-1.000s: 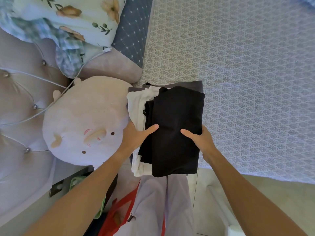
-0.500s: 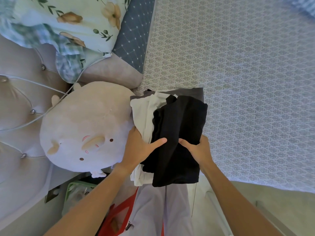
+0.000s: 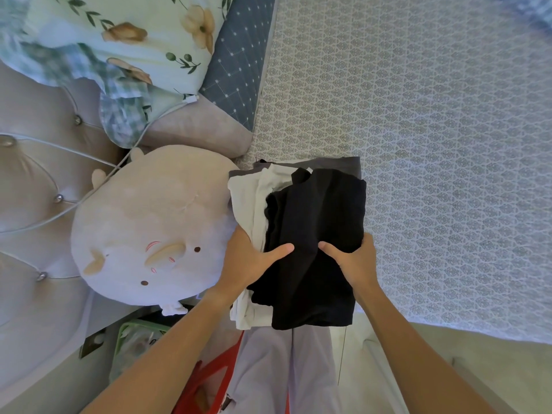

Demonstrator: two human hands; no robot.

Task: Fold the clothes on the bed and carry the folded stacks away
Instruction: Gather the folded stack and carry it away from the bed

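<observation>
A folded stack of clothes sits at the bed's near edge: a black garment [image 3: 319, 222] on top, white garments [image 3: 248, 201] under it showing at the left, and a dark grey piece [image 3: 343, 163] at the bottom. My left hand [image 3: 251, 261] grips the stack's left side, thumb lying across the black cloth and fingers hidden beneath. My right hand [image 3: 355, 261] grips the right side the same way, thumb on top. The stack's near end hangs past the bed's edge over my legs.
A round plush pillow [image 3: 143, 231] lies just left of the stack, touching it. Floral and blue pillows [image 3: 167, 46] are piled behind it against a tufted headboard [image 3: 33, 180]. The patterned bedspread [image 3: 433, 144] stretches right. A red bag [image 3: 215, 380] and a green bin [image 3: 134, 339] stand on the floor.
Both hands have closed in on the stack's sides and drawn it nearer to me; the thumbs now sit closer together on the black garment.
</observation>
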